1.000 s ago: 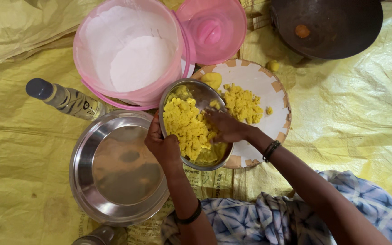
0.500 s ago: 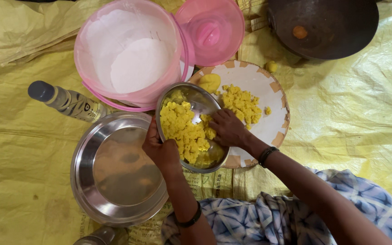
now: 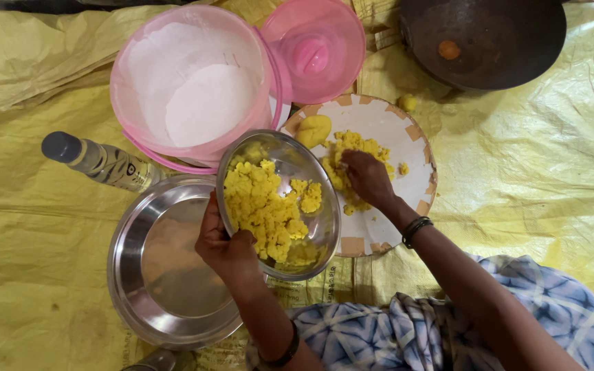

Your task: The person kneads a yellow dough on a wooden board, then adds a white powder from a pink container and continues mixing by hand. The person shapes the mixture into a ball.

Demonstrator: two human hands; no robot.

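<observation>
Here our left hand (image 3: 225,251) grips the steel bowl (image 3: 280,203) by its near rim, tilted over the round board (image 3: 414,148) | right hand (image 3: 368,178) pressed on yellow crumbs (image 3: 262,206), cupped | we judge crumbs soft, loose; bowl light, slippery.

Black wristbands (image 3: 416,229), blue-white tie-dye garment (image 3: 407,330).
</observation>
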